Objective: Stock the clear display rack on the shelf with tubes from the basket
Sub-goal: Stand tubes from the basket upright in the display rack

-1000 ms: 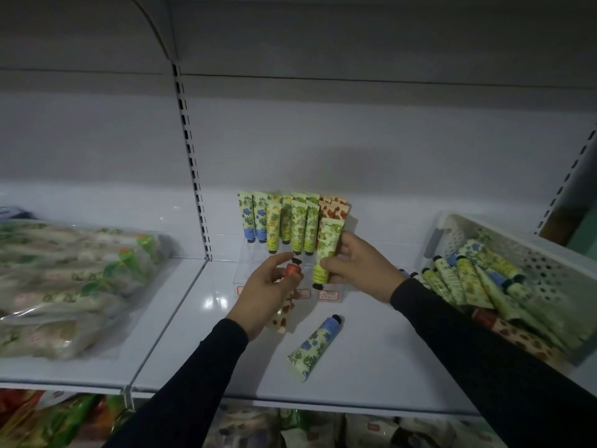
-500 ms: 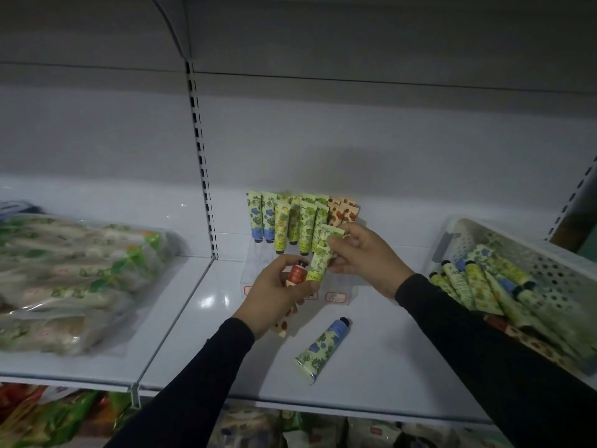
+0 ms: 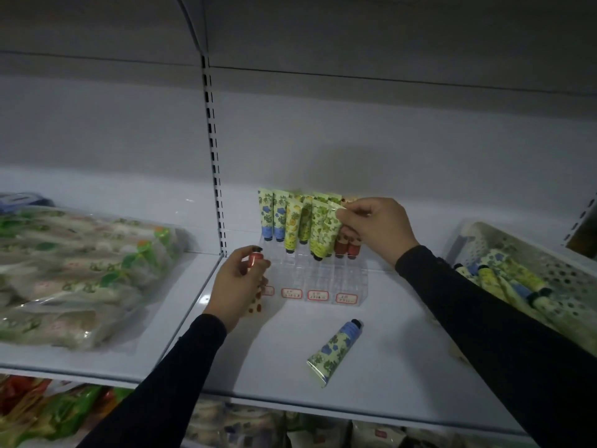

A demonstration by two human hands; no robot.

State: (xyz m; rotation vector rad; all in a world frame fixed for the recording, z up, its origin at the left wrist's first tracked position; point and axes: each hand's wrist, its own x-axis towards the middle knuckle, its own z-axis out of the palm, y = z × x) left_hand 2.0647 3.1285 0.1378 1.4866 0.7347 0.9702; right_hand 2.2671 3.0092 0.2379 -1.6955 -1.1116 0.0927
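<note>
Since the earlier frame, the right hand [image 3: 376, 229] has carried its green tube [image 3: 326, 234] up and back into the clear display rack [image 3: 318, 276], where the tube now stands cap-down among its neighbours, while the left hand [image 3: 237, 282] has drifted left of the rack. Right fingertips pinch the tube's crimped top edge, apparently to steer the cap into a slot. Left fingers curl round a red-capped tube [image 3: 255, 279] with an orange-spotted body, held cap-up and clear of the rack, probably awaiting the red column at the right. A blue-flowered tube [image 3: 336, 349] lies flat on the shelf [image 3: 387, 334] in front of the rack, and further tubes remain in the white basket [image 3: 529, 253] at the right
</note>
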